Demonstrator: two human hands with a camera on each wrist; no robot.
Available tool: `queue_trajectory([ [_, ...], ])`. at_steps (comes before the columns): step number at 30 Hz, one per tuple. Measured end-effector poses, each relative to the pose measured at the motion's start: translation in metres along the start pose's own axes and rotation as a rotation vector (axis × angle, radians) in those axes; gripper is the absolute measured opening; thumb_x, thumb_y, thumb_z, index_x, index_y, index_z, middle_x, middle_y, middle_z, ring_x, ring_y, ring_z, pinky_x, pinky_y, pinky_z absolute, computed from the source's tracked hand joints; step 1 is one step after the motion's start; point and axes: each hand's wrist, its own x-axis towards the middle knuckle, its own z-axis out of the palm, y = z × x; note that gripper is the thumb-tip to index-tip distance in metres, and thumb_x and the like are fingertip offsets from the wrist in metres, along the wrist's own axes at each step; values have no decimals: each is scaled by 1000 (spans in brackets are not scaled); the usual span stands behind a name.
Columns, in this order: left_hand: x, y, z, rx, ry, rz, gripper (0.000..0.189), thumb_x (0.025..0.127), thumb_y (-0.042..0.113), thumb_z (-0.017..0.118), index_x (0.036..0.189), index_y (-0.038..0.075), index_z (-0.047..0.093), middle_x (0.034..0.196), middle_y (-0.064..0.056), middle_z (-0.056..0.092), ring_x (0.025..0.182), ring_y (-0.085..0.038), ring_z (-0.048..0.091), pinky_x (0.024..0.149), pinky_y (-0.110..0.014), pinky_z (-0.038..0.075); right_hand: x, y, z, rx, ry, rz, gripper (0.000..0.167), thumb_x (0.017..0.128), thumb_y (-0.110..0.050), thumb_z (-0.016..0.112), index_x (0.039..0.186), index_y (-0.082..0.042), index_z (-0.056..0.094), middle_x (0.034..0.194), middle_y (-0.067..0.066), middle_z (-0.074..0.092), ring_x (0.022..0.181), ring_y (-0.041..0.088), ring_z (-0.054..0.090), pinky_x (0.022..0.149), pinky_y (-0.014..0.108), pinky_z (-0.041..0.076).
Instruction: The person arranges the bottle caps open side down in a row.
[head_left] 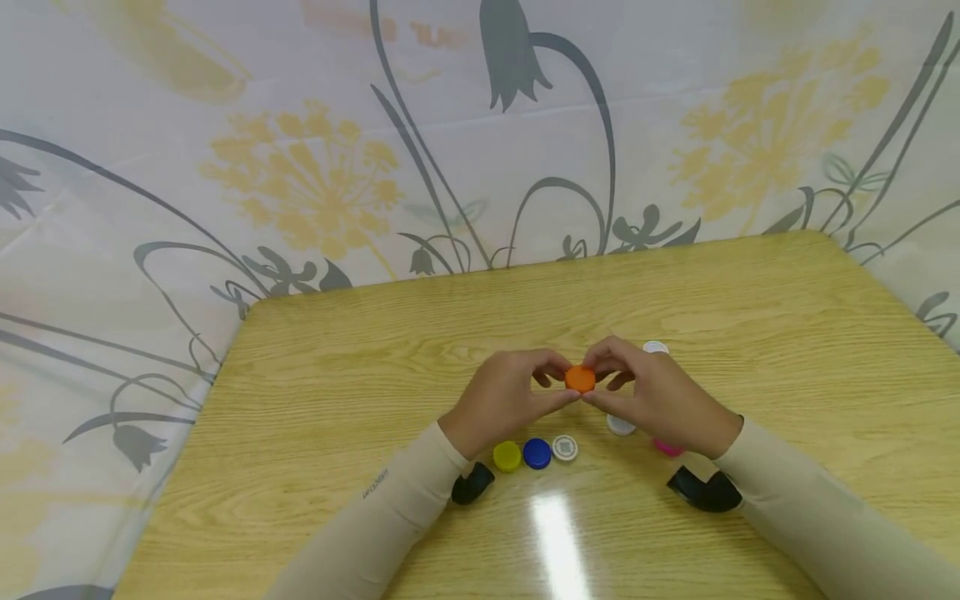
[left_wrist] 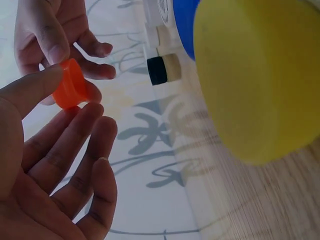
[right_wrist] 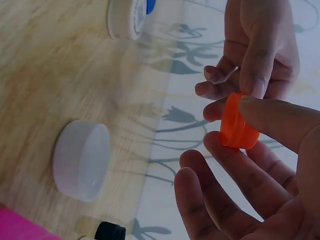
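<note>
An orange bottle cap (head_left: pixel 580 379) is held up off the table between both hands. My left hand (head_left: pixel 510 387) pinches it from the left between thumb and fingers. From the right, my right hand (head_left: pixel 651 396) pinches the same cap. In the left wrist view the orange cap (left_wrist: pixel 70 85) shows its side, with the left thumb against it and the other left fingers loosely bent. The right wrist view shows the orange cap (right_wrist: pixel 237 122) between the right thumb and fingers, its ridged edge visible.
Below the hands stand a yellow cap (head_left: pixel 507 456), a blue cap (head_left: pixel 537 453) and a white cap (head_left: pixel 565 447) with a printed top. Near the right hand are two more white caps (head_left: pixel 621 424) (head_left: pixel 655 347) and a partly hidden pink cap (head_left: pixel 669 447). A black cap (left_wrist: pixel 157 70) shows in the wrist views.
</note>
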Motion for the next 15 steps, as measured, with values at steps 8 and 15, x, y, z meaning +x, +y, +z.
queue_trajectory([
  [8,-2,6,7,114,-82,-19,25,89,36,76,107,18,75,105,6,76,95,-10,68,80,-18,52,-12,4,1,-24,-40,-9,28,89,-16,77,113,-14,65,109,-5,70,94,10,69,82,31,57],
  [15,-4,8,14,219,-157,33,25,90,38,75,105,18,76,102,5,77,88,-6,70,76,-15,51,-21,8,3,-33,-92,-3,27,85,-17,81,108,-17,67,101,-9,72,92,10,68,76,29,55],
])
